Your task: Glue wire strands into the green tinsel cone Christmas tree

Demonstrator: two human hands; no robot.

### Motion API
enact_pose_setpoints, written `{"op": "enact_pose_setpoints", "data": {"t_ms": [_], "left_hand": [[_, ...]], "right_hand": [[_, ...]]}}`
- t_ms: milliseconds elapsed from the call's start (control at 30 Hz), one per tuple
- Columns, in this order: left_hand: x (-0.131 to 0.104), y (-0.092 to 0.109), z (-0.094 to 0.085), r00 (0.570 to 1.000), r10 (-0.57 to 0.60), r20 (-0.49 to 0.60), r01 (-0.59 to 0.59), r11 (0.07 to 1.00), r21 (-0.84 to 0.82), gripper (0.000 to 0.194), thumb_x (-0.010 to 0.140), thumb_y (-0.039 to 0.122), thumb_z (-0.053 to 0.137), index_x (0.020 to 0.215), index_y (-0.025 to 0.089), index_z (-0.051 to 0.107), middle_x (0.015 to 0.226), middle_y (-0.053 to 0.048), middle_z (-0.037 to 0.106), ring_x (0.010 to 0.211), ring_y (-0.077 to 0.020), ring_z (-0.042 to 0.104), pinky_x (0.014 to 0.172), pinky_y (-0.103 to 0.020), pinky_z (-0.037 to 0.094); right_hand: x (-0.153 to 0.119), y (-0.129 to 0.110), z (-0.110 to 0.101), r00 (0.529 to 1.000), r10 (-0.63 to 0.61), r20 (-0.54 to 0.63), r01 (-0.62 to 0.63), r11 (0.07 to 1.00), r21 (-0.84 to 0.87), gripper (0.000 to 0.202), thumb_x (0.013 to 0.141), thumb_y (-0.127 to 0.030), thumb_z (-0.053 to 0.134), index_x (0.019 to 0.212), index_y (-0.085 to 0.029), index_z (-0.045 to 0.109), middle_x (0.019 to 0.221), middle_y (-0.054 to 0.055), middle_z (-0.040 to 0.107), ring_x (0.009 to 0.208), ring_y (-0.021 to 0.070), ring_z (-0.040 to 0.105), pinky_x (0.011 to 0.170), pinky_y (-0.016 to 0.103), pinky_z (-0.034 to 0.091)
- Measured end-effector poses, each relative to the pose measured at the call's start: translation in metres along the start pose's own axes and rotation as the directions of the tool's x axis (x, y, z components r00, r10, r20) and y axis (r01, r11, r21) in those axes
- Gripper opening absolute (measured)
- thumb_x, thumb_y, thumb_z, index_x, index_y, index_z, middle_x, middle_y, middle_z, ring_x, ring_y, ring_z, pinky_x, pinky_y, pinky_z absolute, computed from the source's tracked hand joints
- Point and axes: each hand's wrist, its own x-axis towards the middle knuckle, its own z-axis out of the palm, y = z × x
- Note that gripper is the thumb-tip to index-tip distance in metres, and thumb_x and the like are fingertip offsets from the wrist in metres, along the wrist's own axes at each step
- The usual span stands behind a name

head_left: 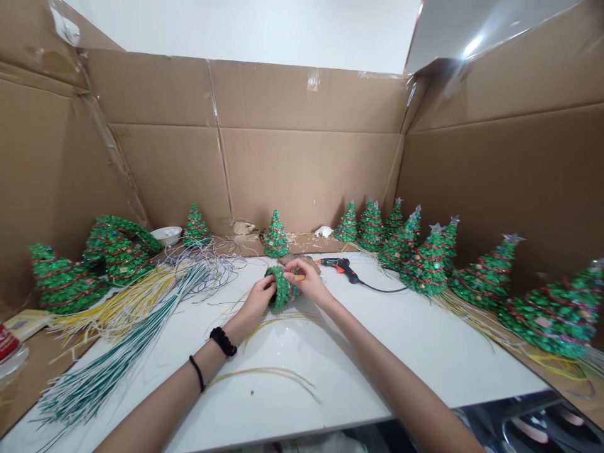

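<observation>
A small green Christmas tree (pixel 281 288), wound with reddish garland, lies tipped on its side above the white table (pixel 406 340). My left hand (pixel 257 301) is closed around its dark base end. At the tree's other side, the fingers of my right hand (pixel 306 284) are pinched together, with a small orange-yellow piece (pixel 298 277) showing between them. Part of the tree is hidden behind the right fingers. Just beyond the hands lies a black and orange glue gun (pixel 340 264), its nozzle pointing left.
Finished-looking trees with silver stars (pixel 428 267) line the right side. More green trees (pixel 125 255) stand at left. Bundles of yellow strands (pixel 111 299) and green strands (pixel 123 343) spread across the left. A white bowl (pixel 167 235) sits near the cardboard wall (pixel 311 163).
</observation>
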Motion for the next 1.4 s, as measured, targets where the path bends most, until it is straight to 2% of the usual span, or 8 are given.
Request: {"op": "enact_pose_setpoints", "data": {"t_ms": [133,367,733,1000,1100,1233,1333,1400], "left_hand": [[0.002,-0.004,0.002,1.0,0.012,-0.023,-0.012,1.0,-0.017,0.04,0.068,0.043,0.062,0.095,0.013,0.065,0.094,-0.007,0.068,0.081,-0.0176,0.059,0.076,-0.028,0.044],[0.002,-0.01,0.007,0.994,0.066,-0.083,-0.067,0.998,-0.004,0.036,0.068,0.038,0.062,0.094,0.014,0.064,0.094,-0.006,0.067,0.084,-0.0182,0.059,0.077,-0.028,0.045],[0.003,-0.013,0.008,0.993,0.101,-0.063,-0.1,0.995,0.013,0.039,0.075,0.04,0.058,0.103,0.014,0.062,0.108,-0.008,0.064,0.093,-0.0195,0.058,0.084,-0.029,0.044],[0.005,-0.015,0.006,0.991,0.118,-0.061,-0.119,0.993,-0.021,0.04,0.072,0.042,0.061,0.101,0.014,0.063,0.106,-0.009,0.065,0.093,-0.0206,0.058,0.086,-0.032,0.044],[0.003,-0.012,0.007,0.993,0.102,-0.057,-0.105,0.994,-0.039,0.04,0.071,0.042,0.063,0.1,0.014,0.064,0.104,-0.008,0.066,0.092,-0.021,0.059,0.085,-0.031,0.044],[0.0,-0.005,0.007,0.995,0.076,-0.057,-0.078,0.997,-0.028,0.038,0.07,0.041,0.064,0.098,0.015,0.065,0.103,-0.008,0.067,0.093,-0.0214,0.058,0.085,-0.032,0.044],[0.0,-0.004,0.005,0.996,0.081,-0.041,-0.081,0.997,-0.002,0.038,0.07,0.04,0.063,0.097,0.014,0.065,0.102,-0.008,0.067,0.093,-0.0211,0.058,0.086,-0.032,0.044],[0.001,-0.006,0.002,0.996,0.09,-0.025,-0.089,0.996,0.012,0.037,0.072,0.041,0.061,0.098,0.014,0.065,0.103,-0.008,0.067,0.092,-0.0207,0.059,0.086,-0.032,0.044]], "right_hand": [[0.002,0.001,-0.002,0.999,-0.045,0.017,0.046,0.997,-0.056,0.022,0.072,-0.041,0.061,0.078,-0.019,0.062,0.069,-0.001,0.049,0.068,0.0129,0.045,0.064,0.024,0.036],[0.004,-0.004,-0.005,0.998,-0.012,0.06,0.016,0.998,-0.06,0.026,0.07,-0.042,0.061,0.065,-0.018,0.055,0.066,-0.002,0.049,0.066,0.0124,0.044,0.062,0.024,0.034],[0.004,-0.002,-0.003,0.998,-0.044,0.051,0.049,0.993,-0.106,0.024,0.073,-0.04,0.058,0.064,-0.018,0.052,0.068,-0.001,0.051,0.069,0.0131,0.045,0.065,0.025,0.034],[0.002,0.0,-0.005,0.998,-0.055,0.041,0.059,0.993,-0.099,0.03,0.078,-0.046,0.052,0.065,-0.019,0.052,0.068,-0.001,0.049,0.071,0.014,0.047,0.068,0.025,0.035],[0.0,0.001,-0.002,0.998,-0.061,-0.009,0.059,0.994,-0.095,0.033,0.081,-0.047,0.047,0.067,-0.018,0.054,0.071,0.0,0.052,0.072,0.0141,0.048,0.069,0.025,0.037],[-0.005,-0.005,0.001,0.981,-0.096,-0.167,0.075,0.989,-0.128,0.037,0.085,-0.048,0.04,0.062,-0.019,0.045,0.063,-0.001,0.047,0.064,0.0128,0.043,0.062,0.024,0.034],[-0.009,-0.016,0.0,0.94,-0.099,-0.328,0.072,0.993,-0.094,0.038,0.086,-0.05,0.038,0.062,-0.02,0.039,0.061,-0.003,0.043,0.061,0.0122,0.04,0.059,0.024,0.033],[-0.011,-0.025,-0.002,0.891,-0.092,-0.445,0.096,0.995,-0.015,0.039,0.087,-0.052,0.036,0.064,-0.021,0.041,0.064,-0.002,0.047,0.064,0.0127,0.043,0.062,0.024,0.035]]}}
